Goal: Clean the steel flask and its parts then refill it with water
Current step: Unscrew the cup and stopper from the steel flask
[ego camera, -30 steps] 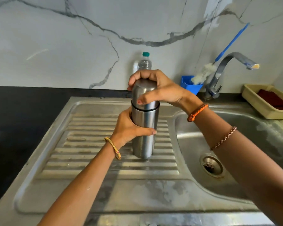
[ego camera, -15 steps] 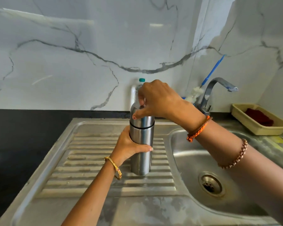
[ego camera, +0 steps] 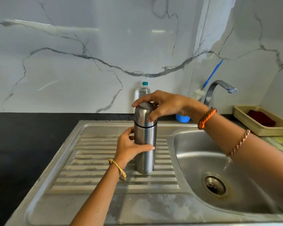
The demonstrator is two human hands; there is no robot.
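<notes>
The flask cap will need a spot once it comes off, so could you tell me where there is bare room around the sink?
Free: the ribbed drainboard left of the flask, the flat steel strip in front of it, and the dark counter further left. The basin is bare. Crowded: the back ledge with the plastic bottle, blue cup, tap and tray.

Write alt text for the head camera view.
A steel flask stands upright on a sink's ribbed drainboard; the left hand holds its body and the right hand grips its cap. Behind stand a plastic bottle and a tap.
</notes>
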